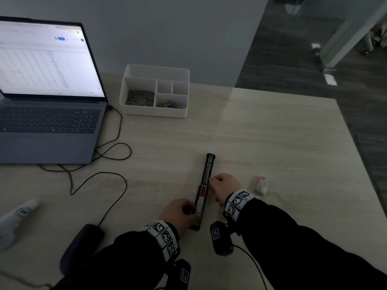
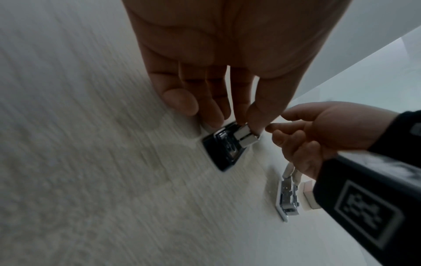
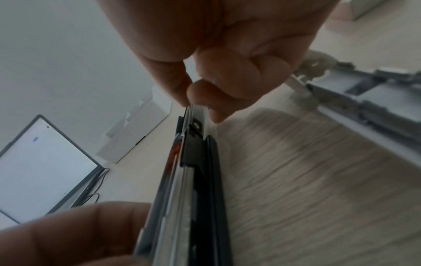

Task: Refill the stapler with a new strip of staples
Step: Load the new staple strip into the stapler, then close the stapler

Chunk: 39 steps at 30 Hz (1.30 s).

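The stapler [image 1: 204,191] lies opened out flat on the pale wooden table [image 1: 272,132], a long black bar running away from the person, with its metal staple channel facing up between the two hands. The left hand [image 1: 179,212] sits at the near end, its fingers [image 2: 182,102] bent down over the black body and thumb and forefinger closed on the near end of the rail. The right hand [image 1: 225,188] is against the right side of the stapler about halfway along; its fingers [image 3: 202,93] are curled, and thumb and forefinger tips pinch the thin bright edge at the top of the rail (whether that edge is a strip of staples or the channel wall itself, the blurred wrist view does not settle). A small pale staple box [image 1: 262,185] stands on the table just right of the right wrist. Farther back sits a white divided organizer [image 1: 155,91] holding paper clips and coloured binder clips, and to its left an open laptop [image 1: 48,91] with a lit screen, its black cable [image 1: 113,147] looping across the table.
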Tool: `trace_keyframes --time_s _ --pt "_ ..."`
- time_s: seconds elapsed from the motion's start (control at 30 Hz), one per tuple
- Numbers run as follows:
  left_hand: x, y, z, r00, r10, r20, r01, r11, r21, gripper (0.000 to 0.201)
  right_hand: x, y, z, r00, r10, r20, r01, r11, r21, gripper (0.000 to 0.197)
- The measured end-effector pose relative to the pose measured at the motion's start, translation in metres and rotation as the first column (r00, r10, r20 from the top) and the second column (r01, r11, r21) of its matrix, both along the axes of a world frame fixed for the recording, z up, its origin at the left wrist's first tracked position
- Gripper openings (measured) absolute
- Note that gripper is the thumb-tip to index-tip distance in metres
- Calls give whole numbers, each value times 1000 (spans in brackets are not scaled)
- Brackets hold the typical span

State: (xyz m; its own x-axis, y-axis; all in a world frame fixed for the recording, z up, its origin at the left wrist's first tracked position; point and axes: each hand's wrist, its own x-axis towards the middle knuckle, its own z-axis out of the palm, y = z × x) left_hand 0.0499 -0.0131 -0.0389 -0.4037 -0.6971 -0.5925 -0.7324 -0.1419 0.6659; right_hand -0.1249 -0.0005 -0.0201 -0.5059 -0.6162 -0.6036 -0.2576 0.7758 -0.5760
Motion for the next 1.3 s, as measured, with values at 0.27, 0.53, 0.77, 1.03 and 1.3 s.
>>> trace_keyframes --time_s 0.27,0.53,0.77,1.03,1.3 --pt "4 1 1 1000 -5 -11 6 1000 7 20 3 -15 -8 990 -99 102 100 995 -3 29" --pt "6 1 18 981 120 -154 -99 985 143 20 -1 0 3 924 -220 314 278 948 -154 14" --pt "-7 2 38 884 381 -271 -220 850 478 39 -9 17 30 961 -137 241 216 915 -340 22" --pt "-24 10 58 866 401 -299 -194 820 538 22 -9 42 52 998 -18 56 45 842 -537 29" --pt "-31 21 70 797 523 -302 -224 720 656 53 -23 65 59 959 170 -227 -275 752 -599 32"
